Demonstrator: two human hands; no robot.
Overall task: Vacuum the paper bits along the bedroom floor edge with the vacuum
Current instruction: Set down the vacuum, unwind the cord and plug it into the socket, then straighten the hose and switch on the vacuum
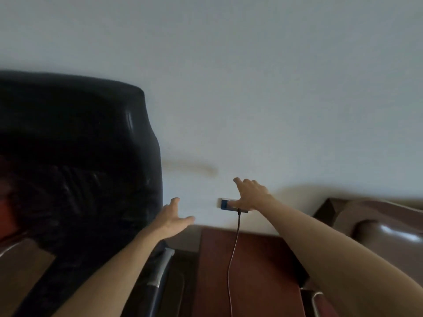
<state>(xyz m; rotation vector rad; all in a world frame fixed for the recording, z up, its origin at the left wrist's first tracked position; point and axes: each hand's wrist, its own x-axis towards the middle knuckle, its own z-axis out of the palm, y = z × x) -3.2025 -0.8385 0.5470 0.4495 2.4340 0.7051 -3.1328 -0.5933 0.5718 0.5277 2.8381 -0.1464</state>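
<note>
Both my arms reach forward toward a pale wall. My right hand (250, 194) rests against a wall socket (225, 204), fingers spread, partly covering it. A dark cord (233, 252) hangs down from the socket below that hand. My left hand (172, 217) is open with fingers apart, held in the air left of the socket and holding nothing. The vacuum and the paper bits are not in view.
A black leather chair (75, 161) with a metal armrest (163, 264) stands at the left, close to my left arm. A reddish-brown wooden table (254, 271) sits below the socket. A brown leather chair (375, 227) is at the right.
</note>
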